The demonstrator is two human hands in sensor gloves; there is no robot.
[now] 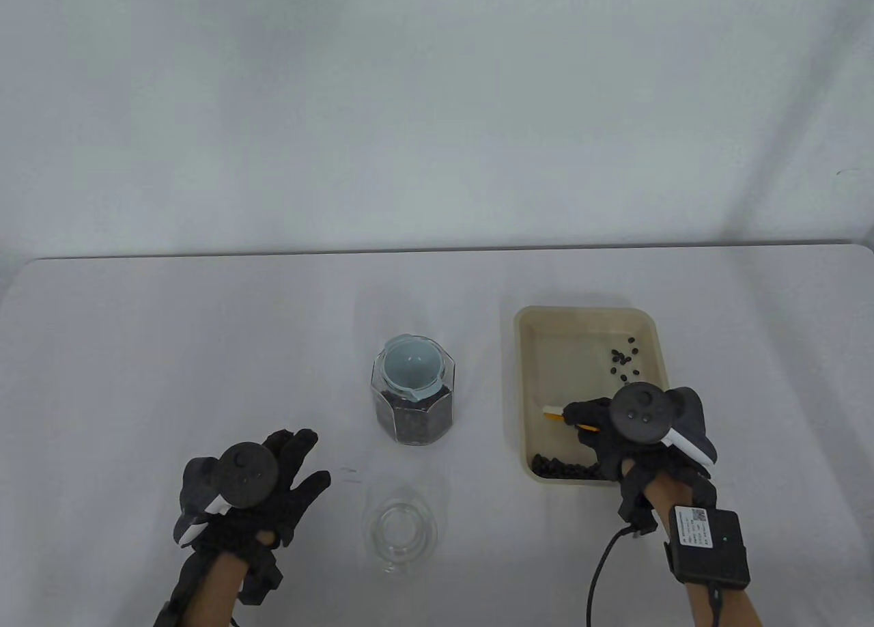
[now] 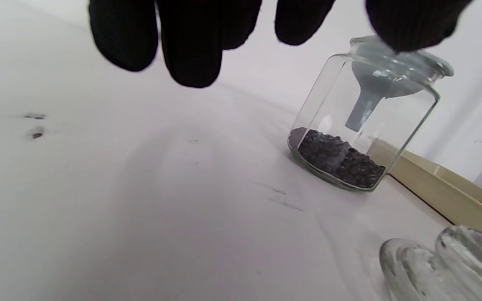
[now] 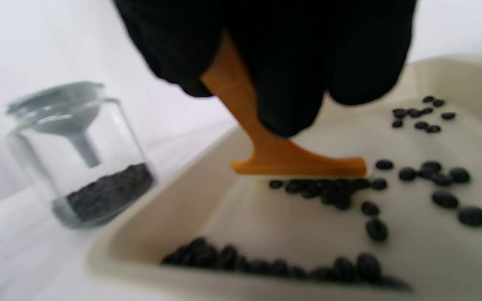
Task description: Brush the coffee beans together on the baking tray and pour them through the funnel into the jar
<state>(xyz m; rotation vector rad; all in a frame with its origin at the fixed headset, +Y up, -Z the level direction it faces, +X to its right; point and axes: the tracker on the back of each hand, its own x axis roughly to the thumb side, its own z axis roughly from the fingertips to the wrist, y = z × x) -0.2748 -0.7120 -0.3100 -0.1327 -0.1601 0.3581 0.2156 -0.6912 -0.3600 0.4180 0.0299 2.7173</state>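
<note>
A cream baking tray [image 1: 526, 381] lies at the right with dark coffee beans [image 1: 625, 362] scattered at its far side and a row of them [image 1: 560, 468] along its near wall. My right hand [image 1: 601, 425] grips an orange brush [image 3: 283, 161] over the tray, its white bristles [image 1: 553, 408] just above the floor. In the right wrist view the brush head hangs over a cluster of beans [image 3: 329, 190]. The glass jar [image 1: 413, 398], partly filled with beans, stands left of the tray with a grey funnel [image 1: 411, 365] in its mouth. My left hand [image 1: 287, 470] rests open on the table, left of the jar.
A glass lid [image 1: 401, 528] lies on the table in front of the jar, between my hands. The white table [image 1: 171, 354] stretches to the left and behind. A black sensor box [image 1: 707, 545] with a cable is strapped to my right wrist.
</note>
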